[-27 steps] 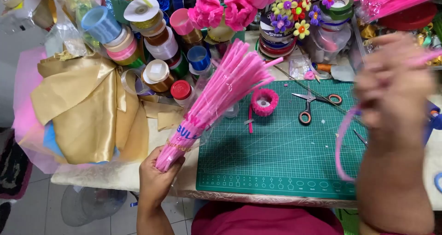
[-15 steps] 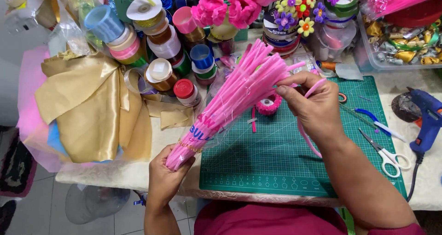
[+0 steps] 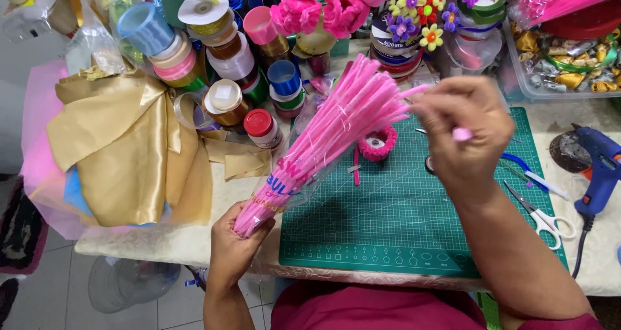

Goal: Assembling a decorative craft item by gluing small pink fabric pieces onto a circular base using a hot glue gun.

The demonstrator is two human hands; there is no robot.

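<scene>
1. The pink pipe-cleaner bundle, in its clear sleeve, slants over the green cutting mat; my left hand is clenched round its lower end.
2. My right hand pinches one stem at the top.
3. Risk: pulling may drag neighbouring stems out, toward the ribbon spools beyond my left hand.

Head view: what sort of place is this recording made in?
Probably a home craft table for making decorative flowers. A green cutting mat covers the table, ribbon spools crowd the back, a blue glue gun lies at the right, and the left hand holds a bundle of pink pipe cleaners.
</scene>
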